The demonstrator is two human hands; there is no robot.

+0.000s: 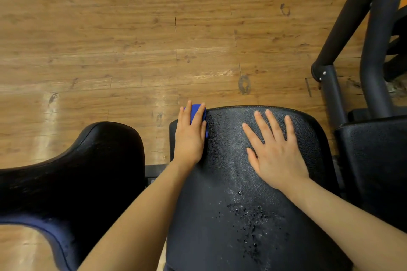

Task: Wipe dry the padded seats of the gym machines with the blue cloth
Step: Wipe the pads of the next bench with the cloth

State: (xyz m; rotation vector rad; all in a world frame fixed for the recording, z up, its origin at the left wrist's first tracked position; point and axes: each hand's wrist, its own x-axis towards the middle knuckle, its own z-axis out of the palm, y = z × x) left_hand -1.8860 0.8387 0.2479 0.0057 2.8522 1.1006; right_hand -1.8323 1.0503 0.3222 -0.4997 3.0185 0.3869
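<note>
Leftmost in view, a curved black pad (72, 174) lay well apart from our hands; it looked dark and glossy, and we could not tell whether it was wet.

Our left hand (190, 136) lay over the blue cloth (196, 114) at the far left corner of the padded seat (222, 182). Its fingers (187, 112) were nearly straight and pressed the cloth flat against the pad instead of curling round it. The cloth was bunched small; only a fold showed between and just beyond the fingertips, with a strip along the thumb side.

Water droplets (251, 215) sat on the seat nearer to us than either hand, below the right wrist, with a faint dull streak running from them up toward the gap between the hands.

Our right hand (275, 152) rested palm-down on the far right part of the seat, fingers (267, 125) spread and straight, holding nothing. We judged it was there to steady us.

Handling notes: the cloth appeared soft, light and limp, so it should be trapped under a flat palm, not pinched. The textured vinyl looked firm, slightly yielding and probably slick where wet. We judged that most of the wiping remained, since the droplets were untouched.

At far right stood a second textured pad (374, 160) and the black machine frame (352, 28).
</note>
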